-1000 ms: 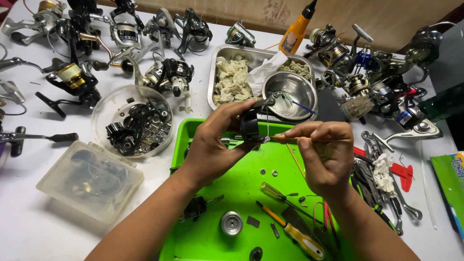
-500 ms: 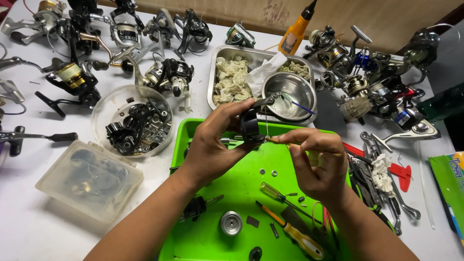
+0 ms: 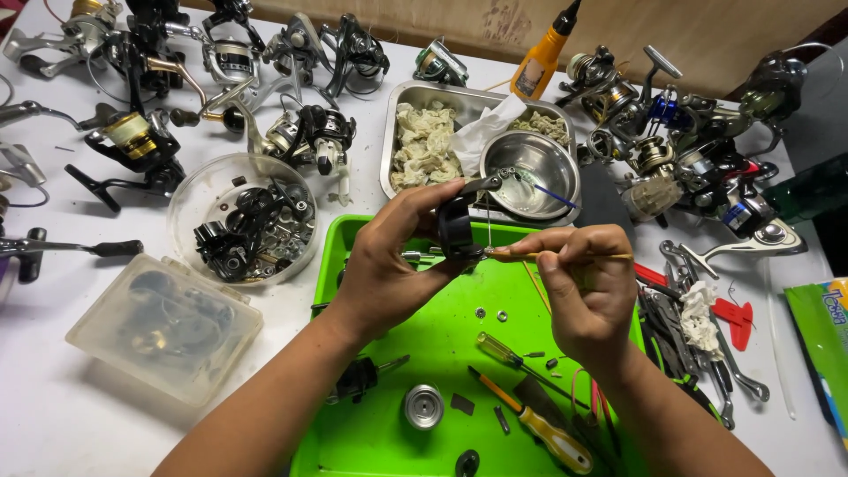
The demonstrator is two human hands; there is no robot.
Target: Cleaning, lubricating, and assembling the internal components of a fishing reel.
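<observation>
Now my right hand [image 3: 590, 287] has drawn in closer than it was a second ago: the thin yellow-handled brush [image 3: 565, 256] pinched between its thumb and fingertips has its tip right at the black reel part [image 3: 458, 228], where before it stood a little apart. My left hand [image 3: 389, 256] is closed around that part, holding it up over the far end of the green tray [image 3: 353, 256], just in front of the round steel bowl [image 3: 528, 163]. It has hardly moved between the pictures, so I judge the part is being kept steady while the tip works at it; the contact point itself is too small for me to make out.

Below my hands the tray carries a few small washers [image 3: 502, 315], a silver spool [image 3: 424, 406] and two yellow-handled screwdrivers [image 3: 539, 428]. Left of the tray sit a clear round bowl of dark reel pieces [image 3: 243, 221] and a closed clear plastic box [image 3: 163, 322]. Whole fishing reels [image 3: 309, 132] crowd the far side of the white bench [image 3: 53, 406], with an orange bottle [image 3: 541, 62] behind the steel pan [image 3: 397, 115].
</observation>
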